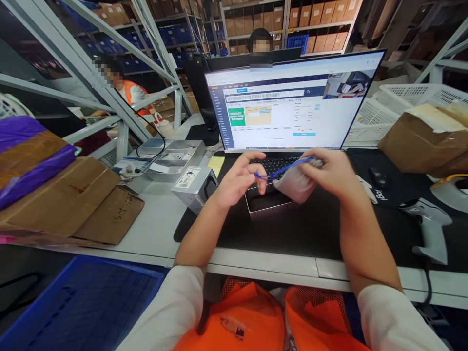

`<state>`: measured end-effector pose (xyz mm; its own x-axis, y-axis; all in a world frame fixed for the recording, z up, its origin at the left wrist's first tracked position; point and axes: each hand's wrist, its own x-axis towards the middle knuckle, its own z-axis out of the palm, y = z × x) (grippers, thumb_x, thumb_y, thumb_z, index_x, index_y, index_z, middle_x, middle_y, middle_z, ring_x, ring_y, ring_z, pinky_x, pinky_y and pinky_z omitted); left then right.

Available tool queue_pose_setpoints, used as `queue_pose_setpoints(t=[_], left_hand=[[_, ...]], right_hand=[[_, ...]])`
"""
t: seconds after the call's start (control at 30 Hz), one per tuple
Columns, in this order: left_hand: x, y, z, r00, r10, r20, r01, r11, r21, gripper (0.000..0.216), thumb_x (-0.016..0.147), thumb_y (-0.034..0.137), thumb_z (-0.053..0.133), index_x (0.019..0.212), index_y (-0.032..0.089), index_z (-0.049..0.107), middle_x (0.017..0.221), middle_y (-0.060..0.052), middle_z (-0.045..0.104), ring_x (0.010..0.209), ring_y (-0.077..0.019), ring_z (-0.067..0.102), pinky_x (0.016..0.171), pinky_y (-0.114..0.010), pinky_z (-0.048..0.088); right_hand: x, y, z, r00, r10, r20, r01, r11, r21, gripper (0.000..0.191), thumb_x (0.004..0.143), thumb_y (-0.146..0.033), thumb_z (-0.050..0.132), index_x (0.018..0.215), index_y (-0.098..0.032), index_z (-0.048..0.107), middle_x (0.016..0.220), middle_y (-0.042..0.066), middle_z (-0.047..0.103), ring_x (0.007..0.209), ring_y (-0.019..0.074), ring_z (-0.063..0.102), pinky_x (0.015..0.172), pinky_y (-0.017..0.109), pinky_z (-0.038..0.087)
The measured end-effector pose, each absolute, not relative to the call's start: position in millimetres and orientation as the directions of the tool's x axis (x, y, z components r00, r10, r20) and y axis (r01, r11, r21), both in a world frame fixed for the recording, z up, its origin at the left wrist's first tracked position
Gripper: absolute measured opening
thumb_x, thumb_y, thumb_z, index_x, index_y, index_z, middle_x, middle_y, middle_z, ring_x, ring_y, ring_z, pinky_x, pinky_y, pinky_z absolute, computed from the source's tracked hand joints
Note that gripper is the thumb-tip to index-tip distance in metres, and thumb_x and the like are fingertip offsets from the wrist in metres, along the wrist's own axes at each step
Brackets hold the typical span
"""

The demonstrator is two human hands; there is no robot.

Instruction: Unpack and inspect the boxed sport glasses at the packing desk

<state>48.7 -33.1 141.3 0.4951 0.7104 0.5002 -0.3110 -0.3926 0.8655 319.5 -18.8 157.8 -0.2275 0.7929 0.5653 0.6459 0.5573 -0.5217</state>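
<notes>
Vest (256, 312); L hand (237, 184), R hand (331, 173) grip 1 blue cable (288, 168), 1 pouch (295, 186).

the pouch (296, 187) in my right hand (331, 173) looks like soft matt cloth, the blue cord (285, 169) smooth plastic. the desk mat (292, 234) is matt.

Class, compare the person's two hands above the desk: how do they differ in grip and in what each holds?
The left hand pinches one end of the blue cord between thumb and fingertip, while the right hand clasps the pale pouch. The left hand's other fingers fan out; the right hand's curl round the pouch. Both are bare and hover over the small open box.
</notes>
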Motion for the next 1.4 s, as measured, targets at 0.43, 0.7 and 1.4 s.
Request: queue_pose_setpoints(t=[0.43,0.7,1.4], left_hand=[[89,5,79,0.641,0.764,-0.072,0.75,-0.605,0.268,0.053,0.094,0.062,0.052,0.098,0.017,0.08,0.153,-0.016,0.048,0.144,-0.0392,0.042,0.117,-0.054,0.037],[57,29,97,0.652,0.684,0.327,0.472,-0.704,0.531,0.023,0.092,0.035,0.06,0.094,0.015,0.071,0.128,-0.013,0.064,0.12,-0.0249,0.062,0.11,-0.042,0.048],[112,-118,107,0.854,0.326,0.404,0.424,-0.888,-0.178,0.021,0.096,0.009,0.046,0.085,0.017,0.062,0.08,-0.006,0.067,0.127,-0.0287,0.061,0.123,-0.066,0.028]], right_hand=[[357,37,134,-0.153,0.966,0.208,0.819,0.242,-0.52,0.024,0.083,-0.04,0.058,0.081,-0.019,0.069,0.092,0.01,0.072,0.087,0.0271,0.064,0.084,0.04,0.048],[329,38,123,-0.529,0.838,-0.134,0.726,0.365,-0.582,0.034,0.077,-0.046,0.065,0.1,-0.024,0.078,0.103,0.003,0.075,0.1,0.0257,0.067,0.096,0.034,0.049],[408,18,150,-0.025,0.939,0.342,0.627,0.281,-0.727,0.042,0.078,-0.055,0.068,0.095,-0.017,0.077,0.094,0.008,0.074,0.086,0.0258,0.065,0.082,0.039,0.05]])
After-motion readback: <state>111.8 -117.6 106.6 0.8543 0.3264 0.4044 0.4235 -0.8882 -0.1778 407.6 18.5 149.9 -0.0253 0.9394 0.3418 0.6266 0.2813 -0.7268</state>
